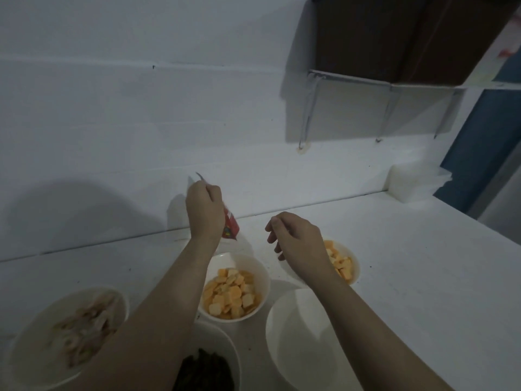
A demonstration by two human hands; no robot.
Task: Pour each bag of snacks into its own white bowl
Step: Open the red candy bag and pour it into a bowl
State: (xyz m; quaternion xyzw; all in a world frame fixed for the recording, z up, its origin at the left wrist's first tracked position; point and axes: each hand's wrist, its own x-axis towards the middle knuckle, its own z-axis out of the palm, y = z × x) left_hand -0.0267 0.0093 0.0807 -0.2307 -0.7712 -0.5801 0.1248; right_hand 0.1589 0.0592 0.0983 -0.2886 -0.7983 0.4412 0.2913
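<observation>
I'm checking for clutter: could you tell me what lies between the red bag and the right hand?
In the head view, only bare white table shows between the red bag, held by the left hand, and the right hand.

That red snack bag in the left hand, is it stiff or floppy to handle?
Probably floppy: the red snack bag creases under the left hand and hangs from the grip. It likely weighs little, since one hand lifts it alone. It may be slippery, but the dim picture does not settle that.

Two bare forearms (no sleeves, watch or rings visible).
</observation>
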